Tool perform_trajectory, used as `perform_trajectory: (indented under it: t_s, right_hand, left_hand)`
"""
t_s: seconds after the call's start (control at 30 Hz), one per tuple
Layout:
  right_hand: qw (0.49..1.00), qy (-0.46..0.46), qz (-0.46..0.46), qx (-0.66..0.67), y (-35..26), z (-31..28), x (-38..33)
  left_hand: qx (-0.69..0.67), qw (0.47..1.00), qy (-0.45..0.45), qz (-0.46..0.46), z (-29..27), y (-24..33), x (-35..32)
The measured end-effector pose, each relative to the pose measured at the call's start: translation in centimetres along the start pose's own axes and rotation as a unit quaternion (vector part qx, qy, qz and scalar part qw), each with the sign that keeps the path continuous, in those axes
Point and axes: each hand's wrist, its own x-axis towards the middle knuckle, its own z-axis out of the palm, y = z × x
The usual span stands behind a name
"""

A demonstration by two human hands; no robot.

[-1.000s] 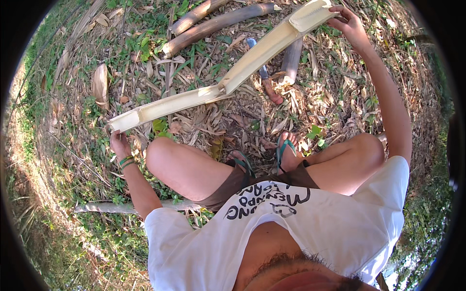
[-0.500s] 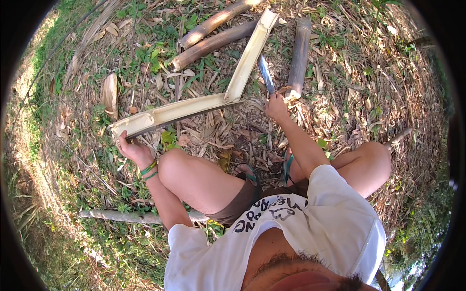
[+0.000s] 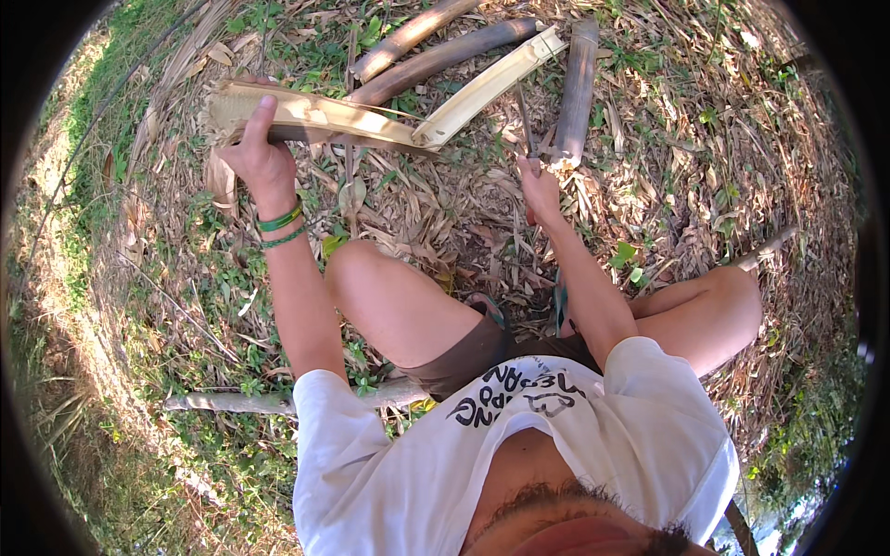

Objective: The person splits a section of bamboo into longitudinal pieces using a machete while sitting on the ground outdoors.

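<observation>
My left hand [image 3: 257, 157] grips the near end of a pale split bamboo piece [image 3: 352, 116], held up off the ground; the piece is bent or cracked near its middle and runs up to the right. Two green bands circle my left wrist. My right hand [image 3: 540, 188] is closed around the handle of a knife [image 3: 526, 125] whose blade points away from me, close to a short brown bamboo log [image 3: 576, 93]. I sit on the ground with my knees bent up.
Two more brown bamboo logs [image 3: 436, 56] lie beyond the split piece. Dry leaves and husks cover the ground, with grass to the left. A thin pale stalk [image 3: 232, 402] lies by my left hip.
My left hand has lifted its end of the split bamboo up and forward. My right hand stays at the knife by the short log, after letting go of the far end a second ago.
</observation>
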Motion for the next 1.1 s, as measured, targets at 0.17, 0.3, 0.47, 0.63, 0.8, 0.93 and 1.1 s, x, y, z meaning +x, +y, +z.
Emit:
perform_trajectory:
  t_s: [0.17,0.3,0.47,0.63,0.8,0.93,1.1]
  right_hand:
    - [0.926,-0.084,-0.217,0.296,-11.4,-0.4,-7.6]
    - [0.887,-0.129,-0.280,0.344,-10.1,2.0,-10.3]
    - [0.975,-0.161,-0.151,-0.037,2.8,6.3,-6.9]
    - [0.961,-0.274,0.009,0.045,5.4,5.4,-3.5]
    - [0.960,-0.215,-0.148,-0.099,2.8,4.3,-3.4]
    - [0.960,-0.249,-0.042,-0.124,-4.8,3.9,-6.0]
    - [0.944,-0.181,-0.249,0.120,-11.9,2.0,-8.9]
  left_hand:
    - [0.030,0.999,-0.038,0.006,1.2,-3.1,-4.1]
    - [0.041,0.998,-0.044,0.028,1.5,-3.3,-6.4]
    - [0.097,0.992,-0.017,0.077,0.9,-2.2,-7.8]
    - [0.100,0.993,-0.038,0.042,-0.5,1.3,-8.5]
    - [0.071,0.994,-0.016,0.078,0.4,4.0,-8.6]
    - [0.180,0.977,0.008,0.115,0.6,0.4,-11.4]
    - [0.215,0.968,0.037,0.126,0.3,-0.9,-15.4]
